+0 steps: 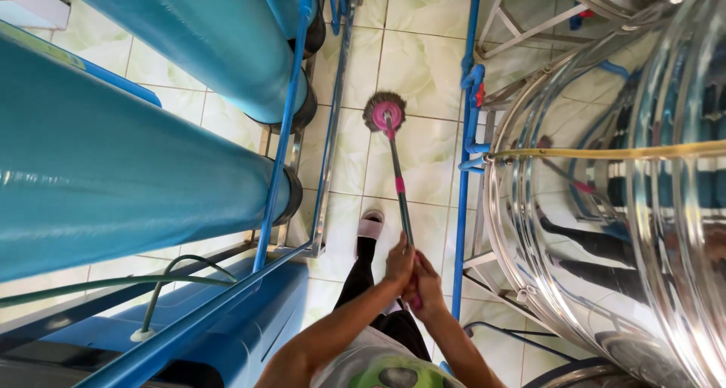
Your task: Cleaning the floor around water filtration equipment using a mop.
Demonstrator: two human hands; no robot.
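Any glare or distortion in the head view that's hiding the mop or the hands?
Head view: bright daylight, mop head and both hands sharp, left hand and right hand on the handle; steel tank mirrors the room with streaky glare; wide lens bows the blue cylinders and pipe; soft sheen on the floor tiles.

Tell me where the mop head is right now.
In the head view, the mop head rests on the tiled floor upper centre, in the aisle between the blue tanks and the blue pipes.
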